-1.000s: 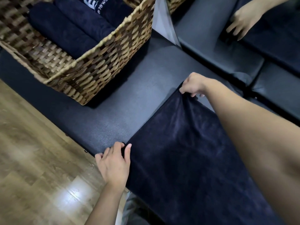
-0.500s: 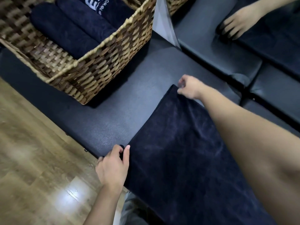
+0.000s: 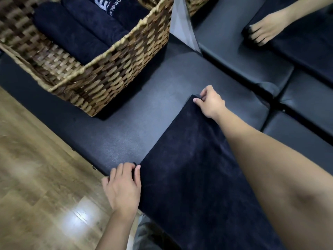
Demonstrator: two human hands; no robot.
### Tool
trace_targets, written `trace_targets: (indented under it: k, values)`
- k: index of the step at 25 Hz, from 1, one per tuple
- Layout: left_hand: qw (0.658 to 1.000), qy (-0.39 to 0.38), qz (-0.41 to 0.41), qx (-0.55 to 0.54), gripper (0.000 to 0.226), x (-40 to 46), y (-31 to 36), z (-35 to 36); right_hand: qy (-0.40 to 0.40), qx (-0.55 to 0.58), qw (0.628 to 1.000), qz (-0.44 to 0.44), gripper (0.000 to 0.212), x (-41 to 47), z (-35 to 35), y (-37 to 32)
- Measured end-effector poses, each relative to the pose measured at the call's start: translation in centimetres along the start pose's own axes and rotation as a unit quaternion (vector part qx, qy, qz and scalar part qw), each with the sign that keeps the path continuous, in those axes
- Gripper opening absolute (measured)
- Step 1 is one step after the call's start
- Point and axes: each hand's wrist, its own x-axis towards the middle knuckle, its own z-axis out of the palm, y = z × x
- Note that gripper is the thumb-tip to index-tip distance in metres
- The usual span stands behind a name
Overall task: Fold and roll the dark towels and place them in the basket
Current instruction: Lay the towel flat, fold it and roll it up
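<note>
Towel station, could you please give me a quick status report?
Left hand and right hand each pinch a corner of the dark towel, flat on the bench. Basket holds rolled towels. Nothing in between.

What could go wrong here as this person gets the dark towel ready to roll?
The left hand pinches the towel corner right at the bench edge, so that side could slip off toward the floor. The right hand grips only the far corner; uneven pulling might skew the fold and make a lopsided roll. The basket already holds rolled towels, so a loose roll might not fit neatly.
</note>
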Motion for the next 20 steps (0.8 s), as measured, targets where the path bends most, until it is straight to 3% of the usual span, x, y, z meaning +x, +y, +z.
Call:
trace_targets:
  k: [3,5,8,12,15,20]
  values:
    - [0.998,-0.006,0.043,-0.038,0.021,1.6,2.6,-0.6,0.015,-0.034,0.999,-0.035,0.046,-1.3,0.2,1.5]
    - [0.984,-0.030,0.134,-0.110,0.023,2.6,6.4,-1.0,0.060,-0.048,0.995,-0.062,0.042,-3.5,0.0,3.6]
    - [0.933,-0.081,0.293,-0.194,0.027,3.0,13.2,-0.4,0.098,-0.079,0.991,-0.055,0.036,-7.9,-0.6,8.5]
    - [0.871,-0.203,0.421,-0.151,0.038,0.8,21.1,2.1,0.112,-0.098,0.988,0.040,0.035,-14.9,-2.4,16.7]
    - [0.804,-0.296,0.510,-0.080,0.049,-2.3,26.1,3.0,0.147,-0.089,0.974,0.151,0.036,-21.3,-4.5,23.6]
    - [0.709,-0.324,0.627,-0.005,0.055,-9.5,34.2,3.5,0.221,0.010,0.903,0.369,0.038,-30.4,-5.9,33.1]
